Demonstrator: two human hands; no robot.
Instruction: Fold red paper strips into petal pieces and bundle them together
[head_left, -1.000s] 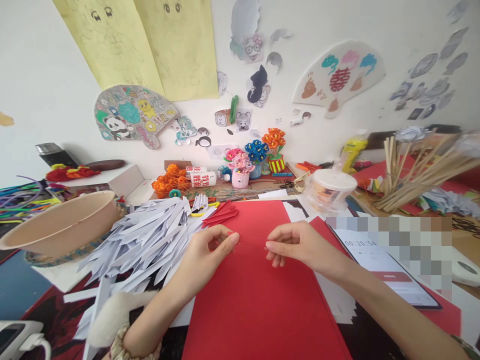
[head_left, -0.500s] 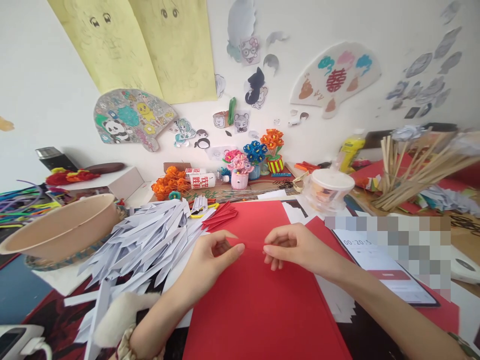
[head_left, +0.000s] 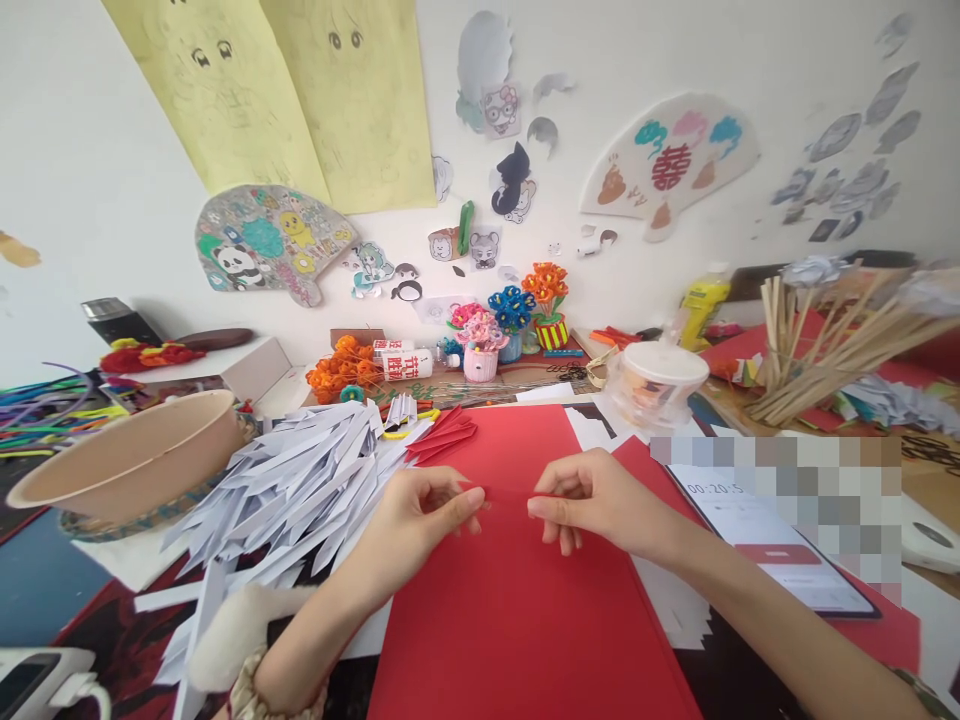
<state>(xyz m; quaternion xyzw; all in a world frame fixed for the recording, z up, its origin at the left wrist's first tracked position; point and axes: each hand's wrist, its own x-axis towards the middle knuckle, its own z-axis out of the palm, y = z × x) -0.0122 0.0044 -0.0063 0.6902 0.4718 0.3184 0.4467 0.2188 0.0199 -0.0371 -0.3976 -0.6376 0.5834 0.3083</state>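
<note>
My left hand [head_left: 429, 512] pinches one end of a small folded piece of red paper [head_left: 510, 492], thumb against the fingers. At the other end my right hand [head_left: 581, 498] pinches it the same way. Red on red makes its outline hard to make out. Both hands hover over a stack of red paper sheets [head_left: 517, 620]. Several folded red paper pieces [head_left: 444, 436] lie just beyond my left hand. Left of them is a big heap of folded white paper strips [head_left: 300, 480].
A beige basin [head_left: 127, 455] stands at the left. At the right lie a phone with a timer [head_left: 772, 540] and a bundle of wooden sticks [head_left: 817, 350]. Behind are a lidded white tub [head_left: 664, 370], pipe-cleaner flower pots [head_left: 480, 360] and a yellow bottle [head_left: 705, 300].
The view has shifted slightly. My fingers have moved a little along the red paper, with the right hand's lower fingers dropping slightly. Both hands keep their pinch.
</note>
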